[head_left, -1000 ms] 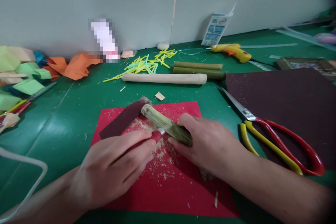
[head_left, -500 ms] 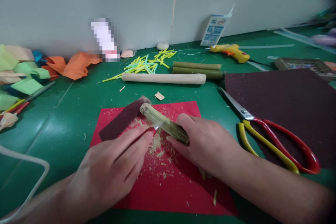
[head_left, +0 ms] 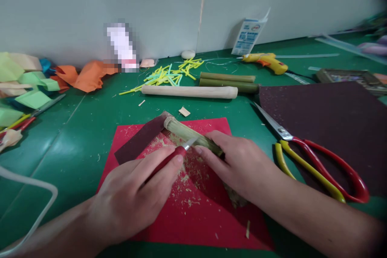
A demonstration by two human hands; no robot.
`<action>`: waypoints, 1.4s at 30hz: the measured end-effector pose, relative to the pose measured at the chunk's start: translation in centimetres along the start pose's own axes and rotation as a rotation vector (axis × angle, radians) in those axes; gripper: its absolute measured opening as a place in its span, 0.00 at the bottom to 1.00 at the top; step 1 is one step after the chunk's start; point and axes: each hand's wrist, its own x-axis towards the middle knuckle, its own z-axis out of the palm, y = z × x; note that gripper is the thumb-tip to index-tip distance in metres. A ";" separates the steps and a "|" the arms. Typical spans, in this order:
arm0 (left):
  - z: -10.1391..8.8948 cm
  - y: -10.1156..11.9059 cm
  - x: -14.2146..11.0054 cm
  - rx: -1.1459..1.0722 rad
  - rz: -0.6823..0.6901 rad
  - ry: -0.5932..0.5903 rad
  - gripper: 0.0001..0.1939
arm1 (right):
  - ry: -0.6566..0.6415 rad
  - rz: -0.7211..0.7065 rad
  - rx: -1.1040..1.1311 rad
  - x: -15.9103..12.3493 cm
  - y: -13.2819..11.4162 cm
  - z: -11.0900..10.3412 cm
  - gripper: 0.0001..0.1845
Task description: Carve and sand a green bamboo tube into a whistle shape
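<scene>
Over red paper (head_left: 211, 225), bamboo tube (head_left: 185, 131), long axis slanting away leftward

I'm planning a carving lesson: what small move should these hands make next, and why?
Probably slide the red-handled metal knife in the left hand along the pale-green bamboo tube, away from the right hand: the blade overlaps the tube in view, its tip near the right thumb.

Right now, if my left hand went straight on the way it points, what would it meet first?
Most likely the pale-green bamboo tube in your right hand; the red-handled metal knife in your left hand leads that way, though whether its blade already touches is unclear.
</scene>
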 end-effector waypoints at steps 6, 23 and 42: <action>0.4 -0.4 0.3 0.029 -0.078 -0.002 0.15 | 0.013 -0.009 -0.026 -0.1 -0.3 0.2 0.16; 0.7 -3.1 0.9 -0.424 -0.473 -0.118 0.13 | -0.055 0.047 -0.026 0.1 -0.2 0.0 0.19; 1.7 -4.1 0.8 -0.605 -0.424 -0.178 0.18 | -0.052 0.066 0.037 0.3 0.2 0.1 0.19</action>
